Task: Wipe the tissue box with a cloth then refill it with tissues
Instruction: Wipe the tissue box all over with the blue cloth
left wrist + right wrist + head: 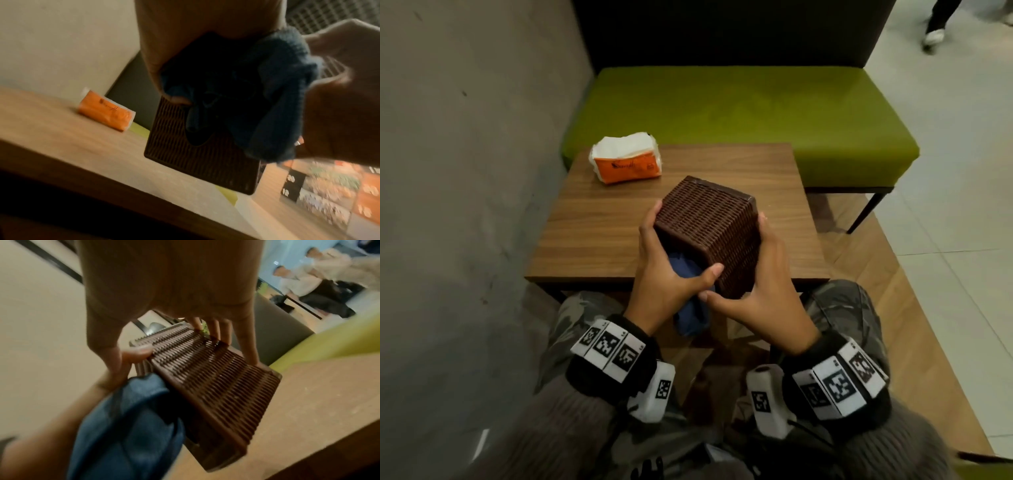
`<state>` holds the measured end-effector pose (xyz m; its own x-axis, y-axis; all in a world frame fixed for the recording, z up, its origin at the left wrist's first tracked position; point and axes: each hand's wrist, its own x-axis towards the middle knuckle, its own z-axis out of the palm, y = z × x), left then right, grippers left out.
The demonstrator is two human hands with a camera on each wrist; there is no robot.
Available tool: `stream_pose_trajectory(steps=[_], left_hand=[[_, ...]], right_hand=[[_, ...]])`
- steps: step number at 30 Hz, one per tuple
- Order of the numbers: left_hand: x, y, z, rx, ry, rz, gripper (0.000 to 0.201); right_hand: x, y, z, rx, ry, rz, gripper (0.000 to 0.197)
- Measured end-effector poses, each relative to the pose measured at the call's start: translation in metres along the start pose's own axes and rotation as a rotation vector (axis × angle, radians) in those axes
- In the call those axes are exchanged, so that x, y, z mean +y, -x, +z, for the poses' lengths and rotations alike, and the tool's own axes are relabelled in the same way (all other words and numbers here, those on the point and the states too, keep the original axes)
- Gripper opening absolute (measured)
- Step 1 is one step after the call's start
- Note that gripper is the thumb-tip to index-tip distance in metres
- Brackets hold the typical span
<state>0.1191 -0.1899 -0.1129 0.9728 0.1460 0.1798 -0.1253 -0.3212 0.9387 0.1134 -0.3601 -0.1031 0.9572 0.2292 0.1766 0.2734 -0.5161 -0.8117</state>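
A green bench stands behind a small wooden table. Over the table's near edge, the brown woven tissue box is held tipped on its side, its open face turned toward the person. The left hand presses a bunched blue cloth against that face, thumb wrapped onto the box's side. The right hand clasps the opposite side, fingers curled over the far edge and thumb near the cloth. 1 orange tissue pack lies at the table's far left corner, well apart.
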Motion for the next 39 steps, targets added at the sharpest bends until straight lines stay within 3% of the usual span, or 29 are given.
stream_pose_trajectory(steps=[7, 11, 17, 19, 22, 23, 26, 28, 32, 33, 35, 37, 39], left_hand=[[0.0, -0.001, -0.01, -0.039, -0.105, 0.071, 0.115], [0.002, 0.003, -0.006, -0.096, -0.139, 0.112, 0.118], [-0.003, -0.001, -0.008, -0.229, -0.135, 0.101, 0.132], [-0.005, -0.005, -0.015, -0.234, -0.158, 0.091, 0.11], [-0.009, -0.018, -0.029, -0.077, -0.135, 0.097, 0.043], [-0.006, -0.023, -0.034, -0.019, -0.135, 0.107, 0.03], [0.011, -0.039, -0.04, 0.056, -0.131, 0.142, 0.015], [0.031, -0.046, -0.036, 0.124, -0.013, 0.145, 0.009], [0.057, -0.058, -0.011, 0.257, 0.476, -0.115, 0.03], [0.062, -0.061, -0.001, 0.255, 0.445, -0.214, 0.046], [0.065, -0.056, 0.019, 0.178, 0.025, -0.335, 0.053], [0.058, -0.039, 0.029, 0.018, -0.404, -0.255, 0.048], [0.05, -0.021, 0.025, -0.083, -0.628, -0.03, 0.055]], right_hand=[[0.005, -0.005, -0.007, -0.124, -0.176, 0.065, 0.126], [0.008, -0.012, 0.003, 0.024, -0.269, 0.172, 0.12], [0.018, -0.016, 0.001, 0.209, -0.271, 0.182, 0.107], [0.024, -0.018, -0.005, 0.272, -0.237, 0.186, 0.107], [0.034, -0.018, -0.014, 0.287, -0.135, 0.187, 0.109], [0.035, -0.017, -0.016, 0.28, -0.101, 0.174, 0.109], [0.035, -0.01, -0.014, 0.278, 0.014, 0.104, 0.103], [0.033, -0.007, -0.008, 0.259, 0.05, 0.091, 0.101], [0.031, -0.003, 0.007, 0.204, 0.08, 0.044, 0.103], [0.028, -0.002, 0.01, 0.194, 0.071, 0.036, 0.102], [0.027, -0.002, 0.016, 0.193, 0.062, 0.014, 0.098], [0.03, -0.001, 0.018, 0.199, 0.027, 0.011, 0.097], [0.034, 0.001, 0.017, 0.206, -0.01, 0.03, 0.098]])
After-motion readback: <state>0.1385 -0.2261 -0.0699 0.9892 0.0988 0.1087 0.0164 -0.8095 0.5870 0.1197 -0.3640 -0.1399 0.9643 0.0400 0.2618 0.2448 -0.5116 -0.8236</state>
